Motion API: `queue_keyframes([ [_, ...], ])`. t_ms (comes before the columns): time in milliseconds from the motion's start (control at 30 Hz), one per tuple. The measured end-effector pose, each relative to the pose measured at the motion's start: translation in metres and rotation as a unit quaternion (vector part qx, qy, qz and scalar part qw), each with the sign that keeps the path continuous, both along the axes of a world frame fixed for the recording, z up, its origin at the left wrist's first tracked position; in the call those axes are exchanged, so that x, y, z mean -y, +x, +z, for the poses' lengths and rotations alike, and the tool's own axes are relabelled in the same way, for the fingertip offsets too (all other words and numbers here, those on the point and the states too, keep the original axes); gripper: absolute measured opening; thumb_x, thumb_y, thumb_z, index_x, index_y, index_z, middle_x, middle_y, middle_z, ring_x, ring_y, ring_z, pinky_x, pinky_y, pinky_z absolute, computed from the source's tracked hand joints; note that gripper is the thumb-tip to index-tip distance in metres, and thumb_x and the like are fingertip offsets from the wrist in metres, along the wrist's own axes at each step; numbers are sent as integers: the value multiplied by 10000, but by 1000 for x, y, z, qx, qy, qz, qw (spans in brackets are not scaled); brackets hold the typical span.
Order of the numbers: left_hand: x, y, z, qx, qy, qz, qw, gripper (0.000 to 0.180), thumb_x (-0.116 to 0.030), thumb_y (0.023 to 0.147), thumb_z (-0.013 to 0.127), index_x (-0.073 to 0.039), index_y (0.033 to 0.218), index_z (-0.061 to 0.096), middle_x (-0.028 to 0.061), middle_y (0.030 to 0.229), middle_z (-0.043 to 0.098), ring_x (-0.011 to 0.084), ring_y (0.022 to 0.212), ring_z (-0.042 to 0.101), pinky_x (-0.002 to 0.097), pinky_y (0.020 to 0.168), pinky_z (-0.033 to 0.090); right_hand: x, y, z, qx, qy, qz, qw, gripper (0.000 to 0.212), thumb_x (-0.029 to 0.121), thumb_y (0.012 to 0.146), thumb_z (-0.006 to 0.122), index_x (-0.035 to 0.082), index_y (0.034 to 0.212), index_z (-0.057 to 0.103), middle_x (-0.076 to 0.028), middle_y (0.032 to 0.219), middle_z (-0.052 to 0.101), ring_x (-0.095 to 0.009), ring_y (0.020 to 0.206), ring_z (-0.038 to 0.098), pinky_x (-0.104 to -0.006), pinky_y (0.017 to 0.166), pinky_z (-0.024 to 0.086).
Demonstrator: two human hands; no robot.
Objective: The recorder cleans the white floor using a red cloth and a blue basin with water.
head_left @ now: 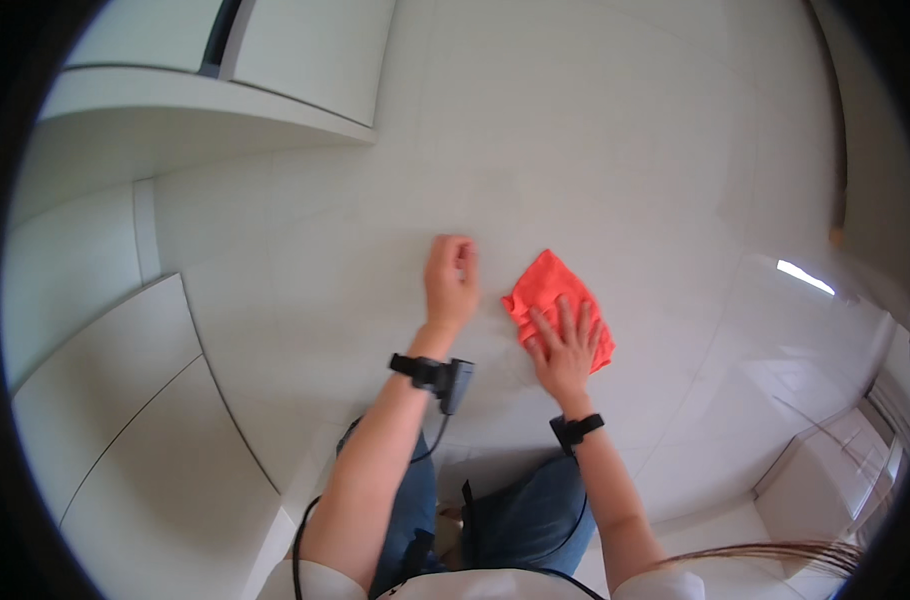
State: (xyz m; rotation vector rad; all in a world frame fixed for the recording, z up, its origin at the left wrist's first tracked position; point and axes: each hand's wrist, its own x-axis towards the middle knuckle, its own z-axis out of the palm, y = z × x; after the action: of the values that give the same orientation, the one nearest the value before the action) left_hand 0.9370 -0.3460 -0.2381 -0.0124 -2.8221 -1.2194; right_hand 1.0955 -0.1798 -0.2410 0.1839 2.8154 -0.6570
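Note:
A bright orange-red cloth (547, 283) lies crumpled on the pale, glossy floor. My right hand (567, 350) rests flat on its lower part, fingers spread and pressing down. To the left of the cloth, apart from it, is my left hand (452, 280), its fingers curled in a loose fist; nothing shows in it. Each wrist wears a black strap, and the left one carries a small dark device (453, 385) with a cable.
The pale tiled floor (595, 120) spreads around the cloth. White cabinets (305, 50) overhang at the upper left, with light panels (145, 420) along the left side. A white boxy unit (825, 470) stands at the lower right. My knees in jeans (535, 500) are close below my hands.

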Motion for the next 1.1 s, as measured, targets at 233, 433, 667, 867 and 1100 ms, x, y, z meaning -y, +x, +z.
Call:
queue_keyframes([
  [233,232,21,2,-22,-112,98,989,131,-59,940,524,-26,1066,544,88,927,560,191,775,546,295,710,474,8,-166,-15,-22,131,-359,924,525,474,971,345,355,1478,282,-96,1588,97,-443,1428,22,-693,1062,35],
  [433,315,85,-5,-27,-195,174,965,115,-51,940,488,7,1036,510,136,967,535,277,839,561,347,744,476,152,-223,-5,-217,46,-48,974,482,284,881,539,255,1360,492,-83,1482,366,-354,1385,261,-653,1071,187],
  [667,352,121,-9,-27,-236,233,943,67,-21,926,470,9,984,481,152,949,506,325,855,523,394,751,444,203,-104,9,-154,-113,197,962,482,289,862,602,270,1337,525,-51,1455,419,-285,1361,347,-519,1113,237],
  [867,355,120,-24,-24,-279,264,923,56,-57,914,469,-10,944,477,151,929,506,348,867,495,434,762,399,1,-67,-27,-153,86,-121,977,493,371,926,527,255,1401,466,-93,1499,360,-327,1381,306,-524,1114,207],
  [1100,352,121,-19,-28,-314,282,906,84,-115,910,460,-40,934,489,130,905,505,340,881,482,439,764,372,-6,-76,-22,-2,150,-306,940,557,493,983,310,293,1499,247,-44,1598,26,-335,1457,28,-554,1142,41],
])
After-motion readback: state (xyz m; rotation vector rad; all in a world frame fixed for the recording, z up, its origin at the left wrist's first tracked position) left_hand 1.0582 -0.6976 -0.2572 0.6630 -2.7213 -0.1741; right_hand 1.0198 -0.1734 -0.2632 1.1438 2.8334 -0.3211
